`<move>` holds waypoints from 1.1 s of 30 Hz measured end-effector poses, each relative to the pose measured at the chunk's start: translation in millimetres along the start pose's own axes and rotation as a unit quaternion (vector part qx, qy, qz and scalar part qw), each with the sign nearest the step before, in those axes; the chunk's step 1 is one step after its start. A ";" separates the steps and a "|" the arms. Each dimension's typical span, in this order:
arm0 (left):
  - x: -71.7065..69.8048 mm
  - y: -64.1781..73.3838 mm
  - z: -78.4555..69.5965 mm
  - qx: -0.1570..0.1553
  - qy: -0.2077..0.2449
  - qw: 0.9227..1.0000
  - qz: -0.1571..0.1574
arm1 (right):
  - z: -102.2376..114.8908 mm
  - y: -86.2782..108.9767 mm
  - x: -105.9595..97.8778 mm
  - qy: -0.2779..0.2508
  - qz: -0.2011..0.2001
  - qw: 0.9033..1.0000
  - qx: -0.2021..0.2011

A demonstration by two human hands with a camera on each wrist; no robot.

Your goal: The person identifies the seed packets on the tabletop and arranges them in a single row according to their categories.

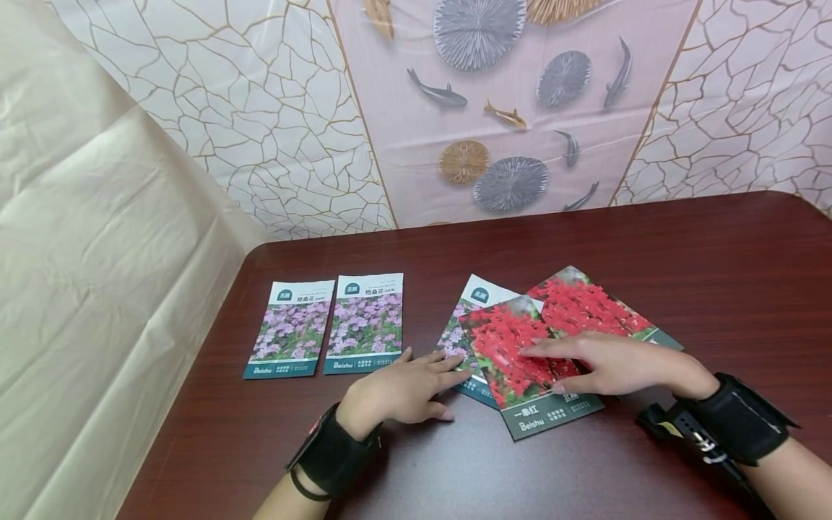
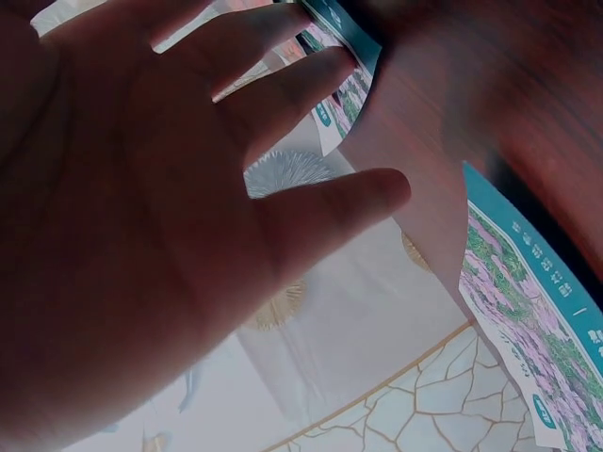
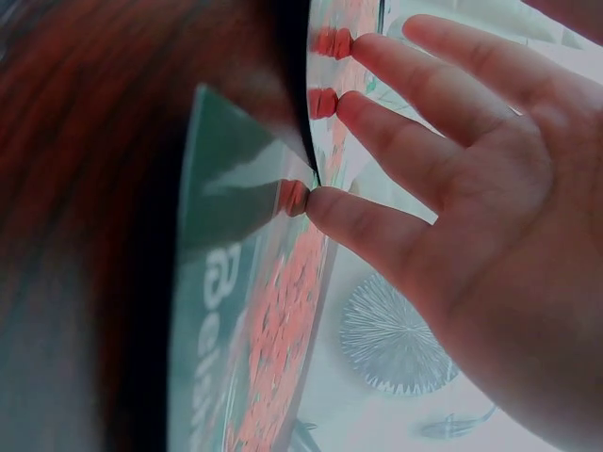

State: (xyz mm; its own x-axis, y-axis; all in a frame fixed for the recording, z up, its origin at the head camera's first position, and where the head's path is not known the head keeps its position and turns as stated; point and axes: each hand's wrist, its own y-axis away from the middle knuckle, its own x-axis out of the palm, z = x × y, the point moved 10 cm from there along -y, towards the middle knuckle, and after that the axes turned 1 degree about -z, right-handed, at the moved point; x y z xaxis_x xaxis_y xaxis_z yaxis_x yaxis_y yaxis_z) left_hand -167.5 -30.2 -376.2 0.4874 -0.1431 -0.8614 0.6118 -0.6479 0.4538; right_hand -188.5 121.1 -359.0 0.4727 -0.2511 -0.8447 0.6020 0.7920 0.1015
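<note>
Flat on the table, my left hand (image 1: 406,390) spreads its fingers, and their tips touch a purple-flower seed packet (image 1: 457,334). A red-flower seed packet (image 1: 500,350) lies tilted over part of that one. On the red packet rest the extended fingertips of my right hand (image 1: 607,361); the right wrist view shows them against its glossy face (image 3: 283,320). A second red-flower packet (image 1: 588,303) lies behind, partly under the right hand and the front packet. Neither hand has its fingers curled round anything.
Two more purple-flower packets (image 1: 292,332) stand side by side at the left of the dark red-brown table (image 1: 734,267), the nearer one (image 1: 365,325) just beyond my left hand. A patterned cloth (image 1: 429,144) hangs behind the table, and a pale sheet (image 1: 84,253) at its left.
</note>
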 end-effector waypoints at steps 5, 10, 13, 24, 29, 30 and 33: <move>0.5 0.1 0.8 -0.007 -0.016 1.000 0.000 | 1.0 0.4 0.3 -0.005 0.003 1.000 -0.002; 1.6 -0.5 1.1 -0.012 -0.029 1.000 0.002 | -0.8 1.2 1.3 -0.012 0.010 1.000 0.004; 2.0 -0.7 1.2 -0.013 -0.031 0.999 0.002 | -2.0 1.6 1.6 -0.014 0.014 1.000 0.006; 2.7 -1.8 2.9 -0.026 -0.041 0.999 0.004 | -4.5 2.9 -0.6 -0.004 0.017 1.000 0.011; 1.6 -1.6 5.1 -0.043 -0.040 0.998 0.004 | -6.9 3.0 -0.9 -0.001 0.019 1.000 0.015; 1.2 -1.5 5.8 -0.047 -0.040 0.998 0.003 | -7.6 3.0 -0.9 -0.001 0.019 1.000 0.016; -0.2 -1.0 7.8 -0.054 -0.044 0.998 -0.001 | -10.0 3.5 -1.3 -0.001 0.021 1.000 0.023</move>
State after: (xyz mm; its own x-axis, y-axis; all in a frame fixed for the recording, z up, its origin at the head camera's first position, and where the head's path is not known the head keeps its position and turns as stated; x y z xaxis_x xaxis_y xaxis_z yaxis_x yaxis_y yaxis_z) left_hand -173.1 -35.3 -378.2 0.4324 -0.2096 -0.8770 0.6792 -0.5640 0.4697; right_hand -193.4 129.8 -362.8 0.4995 -0.2200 -0.8379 0.6106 0.7756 0.1603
